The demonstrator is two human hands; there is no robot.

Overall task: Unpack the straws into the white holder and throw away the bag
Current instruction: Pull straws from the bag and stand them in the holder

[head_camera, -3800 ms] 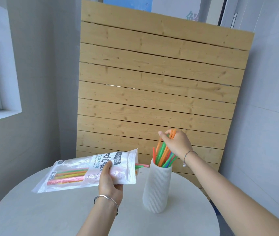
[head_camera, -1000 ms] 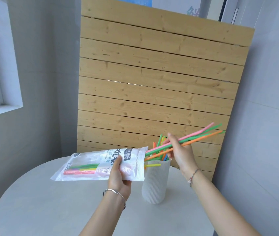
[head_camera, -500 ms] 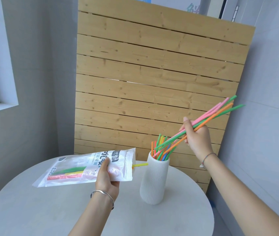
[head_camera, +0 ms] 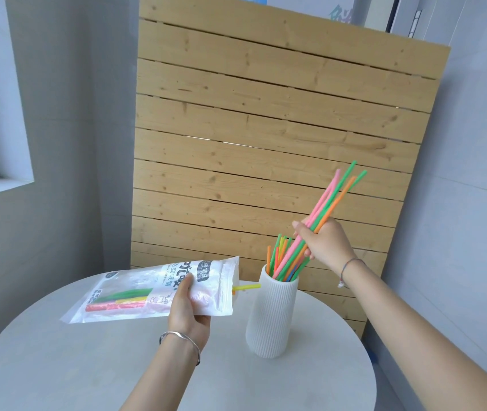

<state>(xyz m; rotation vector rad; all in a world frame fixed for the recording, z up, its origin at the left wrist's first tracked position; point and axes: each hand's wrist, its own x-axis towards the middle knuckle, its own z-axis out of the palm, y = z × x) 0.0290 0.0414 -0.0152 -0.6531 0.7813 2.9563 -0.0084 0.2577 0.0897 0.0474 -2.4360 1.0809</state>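
Straw bundle (head_camera: 334,200): long axis slanted, tops aimed up and right, lower ends down at the mouth of the white holder (head_camera: 271,315).
Right hand (head_camera: 325,244): raised above the holder, fingers wrapped round the bundle near mid-length.
Bag (head_camera: 153,289): held nearly level above the table (head_camera: 88,366), mouth facing right, 1 yellow straw (head_camera: 246,287) poking out.
Left hand (head_camera: 187,310): thumb on top, fingers beneath, pinching the bag near its mouth.
Holder: upright on the table, just right of the bag.

The straws (head_camera: 329,200) I hold tilt into the upright white holder (head_camera: 271,315); my bag (head_camera: 147,280) has few straws inside.
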